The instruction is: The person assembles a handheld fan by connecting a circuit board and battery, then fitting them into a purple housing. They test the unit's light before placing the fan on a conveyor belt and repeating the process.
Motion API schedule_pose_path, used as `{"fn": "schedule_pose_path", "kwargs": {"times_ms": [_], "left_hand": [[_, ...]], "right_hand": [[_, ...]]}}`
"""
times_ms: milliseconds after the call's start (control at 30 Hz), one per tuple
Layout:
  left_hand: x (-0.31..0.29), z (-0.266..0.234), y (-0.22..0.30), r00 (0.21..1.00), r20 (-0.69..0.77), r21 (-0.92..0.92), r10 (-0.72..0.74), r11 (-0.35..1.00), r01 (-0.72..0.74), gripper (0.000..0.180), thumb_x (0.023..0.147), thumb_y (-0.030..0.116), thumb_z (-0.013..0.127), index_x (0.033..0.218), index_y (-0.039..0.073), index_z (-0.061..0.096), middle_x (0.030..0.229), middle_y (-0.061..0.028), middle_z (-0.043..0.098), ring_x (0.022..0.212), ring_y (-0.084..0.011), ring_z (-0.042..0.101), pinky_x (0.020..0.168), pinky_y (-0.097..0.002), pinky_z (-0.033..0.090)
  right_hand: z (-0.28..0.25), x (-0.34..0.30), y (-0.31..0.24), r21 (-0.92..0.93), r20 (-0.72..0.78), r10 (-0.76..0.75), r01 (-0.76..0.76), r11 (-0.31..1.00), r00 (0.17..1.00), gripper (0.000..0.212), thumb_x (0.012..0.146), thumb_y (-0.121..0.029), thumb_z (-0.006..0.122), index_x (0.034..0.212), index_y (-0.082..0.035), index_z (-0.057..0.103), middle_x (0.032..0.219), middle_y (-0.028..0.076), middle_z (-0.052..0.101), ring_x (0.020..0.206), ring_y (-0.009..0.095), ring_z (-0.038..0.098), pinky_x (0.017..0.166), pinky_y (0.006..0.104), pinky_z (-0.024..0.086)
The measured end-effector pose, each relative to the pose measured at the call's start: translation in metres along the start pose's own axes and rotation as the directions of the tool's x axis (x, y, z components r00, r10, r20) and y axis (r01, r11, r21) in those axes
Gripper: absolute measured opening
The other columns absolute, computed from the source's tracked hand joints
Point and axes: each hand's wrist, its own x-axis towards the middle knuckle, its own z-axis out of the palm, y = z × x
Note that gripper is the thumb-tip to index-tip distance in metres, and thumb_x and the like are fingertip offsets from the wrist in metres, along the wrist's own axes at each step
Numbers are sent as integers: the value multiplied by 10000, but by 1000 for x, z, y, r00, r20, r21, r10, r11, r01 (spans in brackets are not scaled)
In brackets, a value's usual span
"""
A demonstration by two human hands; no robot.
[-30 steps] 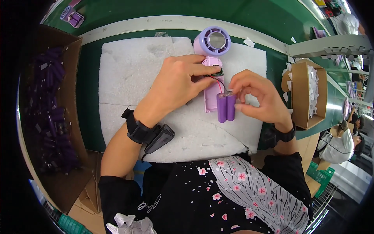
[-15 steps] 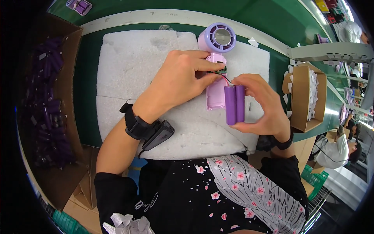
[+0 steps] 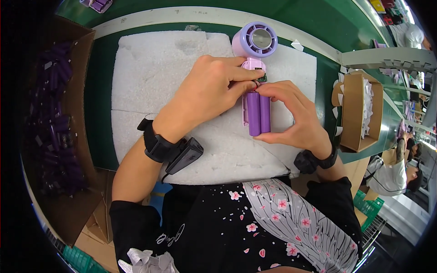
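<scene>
A handheld fan with a round lilac head (image 3: 243, 43) and an open pink handle shell (image 3: 248, 66) lies on a white foam board (image 3: 154, 63). My left hand (image 3: 211, 93) is closed at the upper handle, fingertips over a small green circuit board (image 3: 262, 78) and the thumb by the wires. My right hand (image 3: 300, 116) grips a pack of two purple battery cells (image 3: 259, 113) between thumb at the lower end and fingers at the top. The pack lies over the pink shell's cavity, hiding most of it; whether it is fully seated I cannot tell. Short wires at its top are mostly covered by fingers.
At left a deep cardboard box (image 3: 84, 113) contains many purple battery packs (image 3: 57, 123). A smaller carton (image 3: 350, 113) with white pieces stands at right. A pale rail (image 3: 182, 17) crosses behind the foam, and another purple part (image 3: 99, 4) lies beyond it. Other people work far right.
My right hand has brought the battery pack left and slightly up, from beside the pink shell to over it. My left hand stays at the upper handle.
</scene>
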Motion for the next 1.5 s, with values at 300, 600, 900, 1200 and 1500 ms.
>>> {"fn": "schedule_pose_path", "kwargs": {"times_ms": [300,600,900,1200,1500], "left_hand": [[1,-7,2,997,67,86,47,995,-53,297,799,41,670,1089,81,719,1091,-217,667,796,-336,686,691,-326,552],[2,-9,4,995,95,21,0,1000,-2,268,828,54,651,1086,78,719,1070,-200,679,878,-353,684,745,-348,550],[4,-13,5,990,134,-50,-47,997,54,309,781,73,719,1091,73,717,1019,-192,695,1076,-301,655,770,-326,545],[1,-10,-1,982,133,-106,-134,983,148,490,642,76,818,1118,69,701,1049,-193,691,870,-213,709,711,-284,537],[2,-4,3,970,173,-137,-172,971,196,519,620,81,826,1122,80,696,1141,-203,658,693,-201,690,685,-293,537]], "right_hand": [[3,2,-8,-169,5,-13,14,986,1000,647,557,-141,891,1130,-10,621,1206,147,607,1031,286,600,840,367,530],[5,-4,-15,-248,-49,-5,-7,969,999,458,571,-96,877,961,-7,655,1249,171,591,974,280,635,819,331,556],[11,-7,-10,-252,-101,-14,-12,968,995,411,560,-92,888,824,-18,582,1254,181,584,947,276,627,788,340,542],[9,12,-8,-36,-124,111,-117,993,986,588,596,-91,877,1095,-35,572,1081,112,573,962,271,570,812,336,492],[9,8,18,-111,-127,58,-73,991,990,511,676,-121,838,1125,-51,606,1065,95,575,944,261,585,789,329,492]]}}
